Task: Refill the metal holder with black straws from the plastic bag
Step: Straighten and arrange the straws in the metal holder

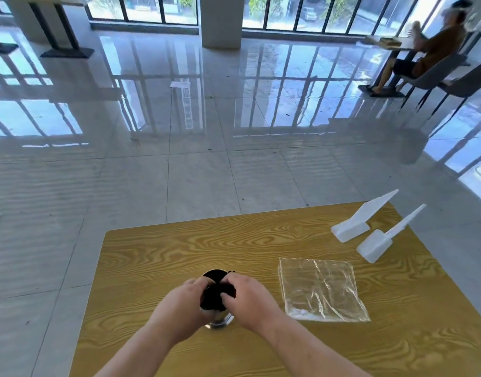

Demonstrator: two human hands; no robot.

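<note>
The metal holder stands upright on the wooden table, near the front middle, mostly hidden by my hands. Black straws fill its top. My left hand curls around the holder's left side, fingers over the straw tops. From the right, my right hand covers the bundle, its curled fingers and thumb gripping the straws. The clear plastic bag lies flat and looks empty, to the right of the holder.
Two white plastic scoops lie at the table's far right corner. Beyond the table is a glossy tiled floor. A person sits on a chair at the far right, next to another table.
</note>
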